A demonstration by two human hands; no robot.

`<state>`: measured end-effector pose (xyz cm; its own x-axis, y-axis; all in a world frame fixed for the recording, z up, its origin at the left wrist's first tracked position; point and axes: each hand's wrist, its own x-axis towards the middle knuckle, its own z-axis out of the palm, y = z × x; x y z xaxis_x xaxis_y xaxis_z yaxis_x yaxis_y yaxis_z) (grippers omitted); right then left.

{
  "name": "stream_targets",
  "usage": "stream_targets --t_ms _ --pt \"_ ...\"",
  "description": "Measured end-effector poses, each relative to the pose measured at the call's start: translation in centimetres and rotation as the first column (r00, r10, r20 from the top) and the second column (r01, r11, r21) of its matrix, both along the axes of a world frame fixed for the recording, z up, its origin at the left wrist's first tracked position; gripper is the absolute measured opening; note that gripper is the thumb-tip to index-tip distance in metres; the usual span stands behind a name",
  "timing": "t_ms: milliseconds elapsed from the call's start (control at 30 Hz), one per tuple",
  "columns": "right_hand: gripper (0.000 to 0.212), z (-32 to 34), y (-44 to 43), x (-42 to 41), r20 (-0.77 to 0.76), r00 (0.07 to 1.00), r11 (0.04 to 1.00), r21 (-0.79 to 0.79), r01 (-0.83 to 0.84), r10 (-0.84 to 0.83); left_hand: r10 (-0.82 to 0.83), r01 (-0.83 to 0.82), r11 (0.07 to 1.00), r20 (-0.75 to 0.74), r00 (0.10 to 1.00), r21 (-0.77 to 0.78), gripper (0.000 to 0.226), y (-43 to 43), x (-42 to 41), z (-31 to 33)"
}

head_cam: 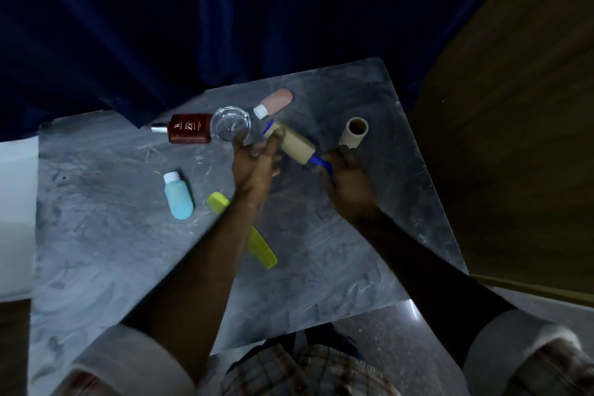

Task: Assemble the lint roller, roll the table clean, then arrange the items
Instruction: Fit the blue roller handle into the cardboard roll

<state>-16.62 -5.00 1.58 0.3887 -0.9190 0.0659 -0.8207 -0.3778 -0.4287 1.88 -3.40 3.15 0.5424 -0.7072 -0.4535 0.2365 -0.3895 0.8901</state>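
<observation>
A grey, marbled surface fills the middle of the view, its finish scuffed and streaked with pale scratches and swirls. Behind it hangs a deep blue curtain in heavy vertical folds, its lower edge draping down onto the far side of the surface. To the right stands a brown wooden panel with visible grain, running along the surface's right edge. At the left, something pale and white sits just beside the surface; what it is cannot be told. Below the near edge, a glossy grey floor catches a small bright glint of light. The room is dim overall.
</observation>
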Motion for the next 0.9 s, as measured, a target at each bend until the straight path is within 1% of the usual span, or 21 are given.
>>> stream_targets --t_ms 67,133,267,333,400,500,667,800,900 --pt "0.023 1.0 -0.1 0.0 -0.037 0.998 0.994 -0.088 -0.057 0.054 -0.027 0.026 0.999 -0.055 0.998 -0.029 0.066 0.9 0.5 1.3" --pt "0.022 2.1 -0.4 0.0 -0.057 0.994 0.987 -0.132 -0.095 0.088 -0.038 0.033 0.997 -0.065 0.997 -0.071 0.059 2.0 0.8 2.6" --pt "0.026 5.3 -0.6 0.2 -0.012 0.981 0.978 -0.078 -0.192 0.191 0.006 -0.019 0.989 -0.088 0.996 -0.146 0.044 4.3 1.2 5.0" --pt "0.026 7.2 -0.2 0.3 0.0 0.977 0.972 -0.1 -0.212 0.213 0.055 -0.076 0.978 -0.112 0.992 -0.192 0.041 5.7 1.7 6.3" --pt "0.028 9.1 0.3 0.4 0.002 0.97 0.96 -0.143 -0.241 0.244 0.075 -0.105 0.963 -0.128 0.989 -0.249 0.045 7.3 2.3 7.8" --pt "0.028 11.9 1.3 0.7 0.022 0.958 0.939 -0.209 -0.274 0.285 0.05 -0.083 0.942 -0.109 0.993 -0.325 0.053 9.8 3.2 9.9" --pt "0.028 15.7 2.7 1.7 0.062 0.944 0.926 -0.225 -0.304 0.325 0.098 -0.139 0.909 -0.124 0.987 -0.394 0.067 13.3 3.5 11.8" --pt "0.028 17.9 3.4 2.0 0.077 0.909 0.894 -0.233 -0.383 0.409 0.151 -0.181 0.89 -0.104 0.983 -0.419 0.057 16.0 2.9 13.1" --pt "0.019 19.3 3.9 2.0 0.082 0.867 0.844 -0.288 -0.452 0.492 0.194 -0.203 0.887 -0.062 0.979 -0.415 0.048 18.3 2.3 13.8"
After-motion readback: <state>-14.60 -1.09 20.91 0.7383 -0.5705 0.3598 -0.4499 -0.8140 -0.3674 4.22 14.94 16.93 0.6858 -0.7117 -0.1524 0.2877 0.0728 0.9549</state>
